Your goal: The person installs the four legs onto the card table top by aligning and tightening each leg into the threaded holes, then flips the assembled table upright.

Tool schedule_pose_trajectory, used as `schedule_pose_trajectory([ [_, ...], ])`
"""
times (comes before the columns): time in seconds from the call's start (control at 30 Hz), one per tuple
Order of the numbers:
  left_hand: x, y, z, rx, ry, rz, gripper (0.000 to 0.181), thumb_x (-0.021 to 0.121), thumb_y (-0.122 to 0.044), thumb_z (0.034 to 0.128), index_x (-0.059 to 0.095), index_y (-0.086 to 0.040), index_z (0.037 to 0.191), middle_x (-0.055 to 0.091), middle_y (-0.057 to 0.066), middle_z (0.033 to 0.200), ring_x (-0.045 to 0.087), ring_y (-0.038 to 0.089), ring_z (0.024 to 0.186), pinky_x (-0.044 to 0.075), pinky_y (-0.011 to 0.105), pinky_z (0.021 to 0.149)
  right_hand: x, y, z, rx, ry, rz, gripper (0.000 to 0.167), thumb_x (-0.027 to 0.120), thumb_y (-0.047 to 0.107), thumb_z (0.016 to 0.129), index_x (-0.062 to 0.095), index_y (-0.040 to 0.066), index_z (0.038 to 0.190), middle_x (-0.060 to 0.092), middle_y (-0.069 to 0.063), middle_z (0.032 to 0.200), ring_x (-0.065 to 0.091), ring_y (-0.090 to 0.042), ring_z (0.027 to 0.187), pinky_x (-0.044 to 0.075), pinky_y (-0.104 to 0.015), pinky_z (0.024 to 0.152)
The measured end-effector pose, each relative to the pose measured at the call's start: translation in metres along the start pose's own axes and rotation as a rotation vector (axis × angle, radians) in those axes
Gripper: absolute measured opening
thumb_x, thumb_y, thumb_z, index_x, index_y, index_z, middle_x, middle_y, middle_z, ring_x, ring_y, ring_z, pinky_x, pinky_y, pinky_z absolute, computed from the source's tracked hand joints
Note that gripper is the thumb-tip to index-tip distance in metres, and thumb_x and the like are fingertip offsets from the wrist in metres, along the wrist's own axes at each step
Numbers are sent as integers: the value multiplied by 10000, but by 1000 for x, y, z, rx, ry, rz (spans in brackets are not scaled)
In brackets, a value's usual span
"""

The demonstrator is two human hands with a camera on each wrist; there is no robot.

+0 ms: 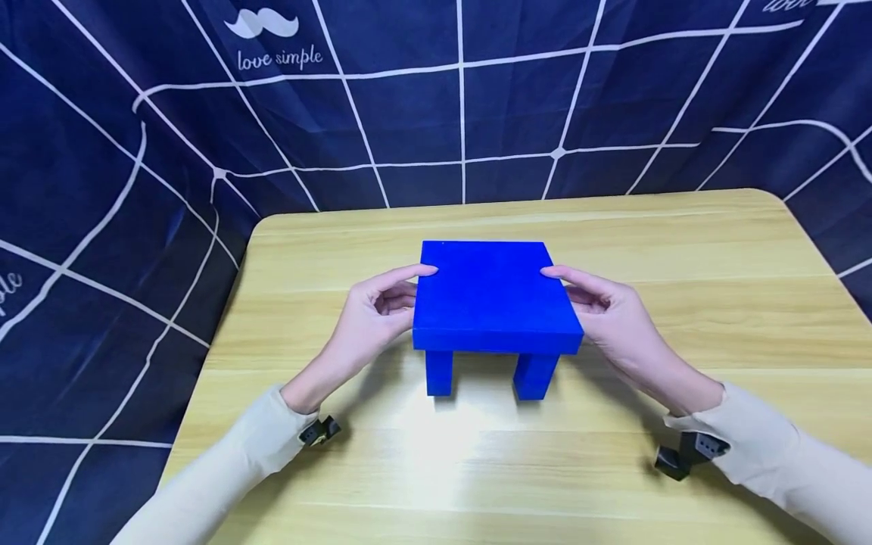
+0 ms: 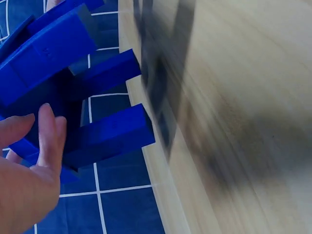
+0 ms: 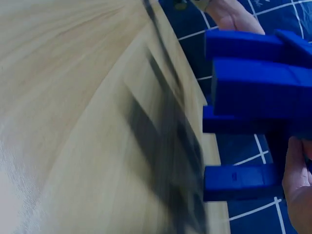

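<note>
A small blue table (image 1: pixel 493 291) with a square top and several block-like legs (image 1: pixel 439 372) is held upright between both hands. My left hand (image 1: pixel 371 310) grips its left edge, the thumb on the top and the other fingers underneath. On the opposite edge, my right hand (image 1: pixel 616 314) holds it the same way. In the left wrist view, the ends of the legs (image 2: pixel 114 131) stand apart from the wooden surface. The right wrist view shows the legs (image 3: pixel 243 183) with their shadows beside them, also off the surface. Parts of the fingers are hidden beneath the top.
A light wooden tabletop (image 1: pixel 306 469) lies under the hands, with a bright glare near its middle. Dark blue cloth (image 1: pixel 409 106) with white grid lines hangs behind it and along both sides. Each sleeve carries a small black device (image 1: pixel 691 454) at the wrist.
</note>
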State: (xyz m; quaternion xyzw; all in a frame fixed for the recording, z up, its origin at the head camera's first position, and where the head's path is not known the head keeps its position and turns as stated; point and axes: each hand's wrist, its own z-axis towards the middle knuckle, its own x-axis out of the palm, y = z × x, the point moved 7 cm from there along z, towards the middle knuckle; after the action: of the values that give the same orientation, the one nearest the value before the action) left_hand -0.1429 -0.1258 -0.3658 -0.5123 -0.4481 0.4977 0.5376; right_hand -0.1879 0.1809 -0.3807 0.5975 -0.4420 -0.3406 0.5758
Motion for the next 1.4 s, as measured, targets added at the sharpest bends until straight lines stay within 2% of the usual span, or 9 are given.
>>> schedule_pose_trajectory([
  [0.3,17,6,-5,30,233,-159,704,601,193,1000,436,-13,1653,517,174,1605,626,326,1365,535,402,1079,1,1,-7,30,124,172,506,541,-56,1117,561,115,1592,504,-187,1474,702,-233,1207,584,-364,984],
  [0.47,17,5,-7,70,235,-104,652,494,100,1004,422,10,1645,440,120,1676,558,313,1409,524,332,1082,4,6,-12,48,202,243,435,423,41,1168,555,60,1582,397,-235,1530,635,-276,1323,545,-419,1052],
  [0.6,16,4,-8,30,215,-94,613,648,-16,1047,472,-40,1633,475,93,1644,551,311,1389,523,346,1088,6,8,-15,-18,114,8,443,581,78,1133,599,119,1573,548,-155,1474,666,-197,1232,588,-296,965],
  [0.73,19,6,-11,-40,259,-152,804,801,-70,992,408,-131,1690,447,108,1633,574,361,1393,532,410,1086,6,10,-18,-56,79,-213,645,686,51,1076,473,191,1668,671,-131,1298,698,-191,1133,592,-244,905],
  [0.9,21,11,-15,-110,330,-190,993,847,-93,969,256,-233,1755,394,146,1644,605,351,1386,560,408,1045,7,5,-18,-47,163,-151,779,692,-31,1047,349,172,1716,663,-137,1144,702,-194,1017,589,-236,882],
  [1.07,21,14,-15,-127,387,-197,1143,872,-51,941,128,-297,1774,310,139,1679,639,296,1288,610,316,909,8,2,-18,-56,241,-70,842,695,-98,1015,310,148,1723,649,-110,1170,684,-174,1017,583,-233,869],
  [1.17,23,16,-13,-134,418,-230,1184,854,15,934,89,-319,1774,316,169,1652,639,320,1282,607,364,954,7,3,-17,-61,280,-48,874,687,-132,1002,287,143,1730,653,-110,1212,708,-169,1053,590,-245,893],
  [1.3,23,19,-9,-145,421,-233,1206,854,34,925,76,-327,1773,321,167,1643,606,345,1358,587,406,1000,5,3,-14,-46,293,-55,886,676,-134,1008,271,155,1741,655,-128,1263,736,-178,1085,596,-262,907],
  [1.4,22,20,-6,-147,411,-205,1209,868,14,920,79,-319,1774,329,163,1637,614,338,1330,606,349,946,3,2,-11,-28,277,-73,865,679,-103,1023,283,169,1742,661,-135,1265,745,-182,1075,599,-261,897],
])
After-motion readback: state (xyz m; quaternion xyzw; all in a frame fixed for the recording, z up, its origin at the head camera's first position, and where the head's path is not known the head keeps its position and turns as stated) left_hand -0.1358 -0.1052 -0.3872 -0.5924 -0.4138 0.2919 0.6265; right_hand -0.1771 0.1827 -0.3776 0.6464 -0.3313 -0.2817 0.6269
